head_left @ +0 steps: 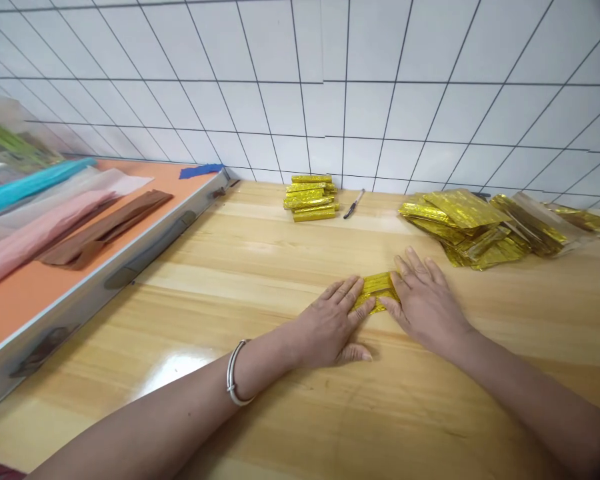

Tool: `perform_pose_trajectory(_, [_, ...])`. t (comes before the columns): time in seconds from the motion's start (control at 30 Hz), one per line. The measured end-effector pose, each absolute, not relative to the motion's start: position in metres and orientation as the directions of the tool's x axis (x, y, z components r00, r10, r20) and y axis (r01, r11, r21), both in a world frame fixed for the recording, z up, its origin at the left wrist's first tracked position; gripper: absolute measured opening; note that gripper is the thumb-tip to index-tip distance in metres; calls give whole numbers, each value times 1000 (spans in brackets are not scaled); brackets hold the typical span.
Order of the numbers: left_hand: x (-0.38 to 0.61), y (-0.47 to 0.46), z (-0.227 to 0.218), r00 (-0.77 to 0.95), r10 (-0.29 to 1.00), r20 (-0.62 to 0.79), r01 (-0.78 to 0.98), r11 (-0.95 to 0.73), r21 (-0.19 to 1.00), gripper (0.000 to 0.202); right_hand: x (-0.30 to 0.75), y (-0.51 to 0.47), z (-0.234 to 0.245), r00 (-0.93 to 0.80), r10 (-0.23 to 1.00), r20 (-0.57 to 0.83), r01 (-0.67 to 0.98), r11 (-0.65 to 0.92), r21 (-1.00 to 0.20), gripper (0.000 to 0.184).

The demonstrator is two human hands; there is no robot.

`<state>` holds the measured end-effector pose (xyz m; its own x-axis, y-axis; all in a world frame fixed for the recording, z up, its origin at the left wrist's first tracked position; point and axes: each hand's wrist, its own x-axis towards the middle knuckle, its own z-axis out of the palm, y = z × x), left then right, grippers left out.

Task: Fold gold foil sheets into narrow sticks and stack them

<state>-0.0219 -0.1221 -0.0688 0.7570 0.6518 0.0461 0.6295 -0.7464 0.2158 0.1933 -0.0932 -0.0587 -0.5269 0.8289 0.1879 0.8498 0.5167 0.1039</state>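
One gold packet [379,283] on the surface [230,247], at four o'clock in view, looks light, bendy and slippery, best held by its ends, where the left hand [325,327] and right hand [427,310] lie spread, with one gold stack [310,199] at eleven from it, one pen [354,204] at twelve, one gold heap [465,223] at two.

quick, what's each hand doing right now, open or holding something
Left hand: open, fingers resting on the left end of the gold foil piece.
Right hand: open, resting at its right end.
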Motion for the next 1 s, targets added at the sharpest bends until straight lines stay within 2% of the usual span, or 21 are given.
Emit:
perform_pose_trajectory(0.13, [-23, -120, -68, 756, 654, 31, 627, -738, 250, 87, 195, -92, -71, -692, 715, 102, 720, 693, 27, 63])
perform_pose_trajectory(0.23, [-26, -119, -68, 765, 643, 24, 614, -741, 273, 87, 202, -90, -81, -753, 655, 62, 655, 755, -20, 70])
perform_pose_trajectory(0.57, [-51, -126, -61, 818, 574, -26, 554, -776, 302, 84, 208, -88, -80, -776, 629, 39, 629, 777, -20, 70])
perform_pose_trajectory(1.0, [-74, -141, -39, 789, 608, -85, 605, -746, 279, 74, 207, -89, -81, -779, 620, 94, 621, 784, -25, 71])
